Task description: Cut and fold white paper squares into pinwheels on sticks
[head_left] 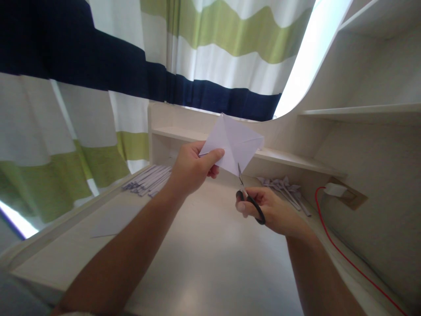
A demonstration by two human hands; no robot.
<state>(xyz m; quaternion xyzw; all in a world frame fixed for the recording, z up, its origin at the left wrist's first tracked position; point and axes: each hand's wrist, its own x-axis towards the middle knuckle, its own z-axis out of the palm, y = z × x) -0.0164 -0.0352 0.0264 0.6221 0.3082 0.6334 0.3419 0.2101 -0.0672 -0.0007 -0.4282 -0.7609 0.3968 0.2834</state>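
Paper square [235,140] aloft over the desk [210,259]; your left hand [194,166] pinches its left side, your right hand [268,208] grips scissors [242,186], blades at the lower corner. Advisable: keep sheet taut, blades along the crease, left hand clear.

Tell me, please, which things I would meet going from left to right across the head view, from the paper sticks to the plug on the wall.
Paper sticks, left hand, scissors, folded papers, plug.
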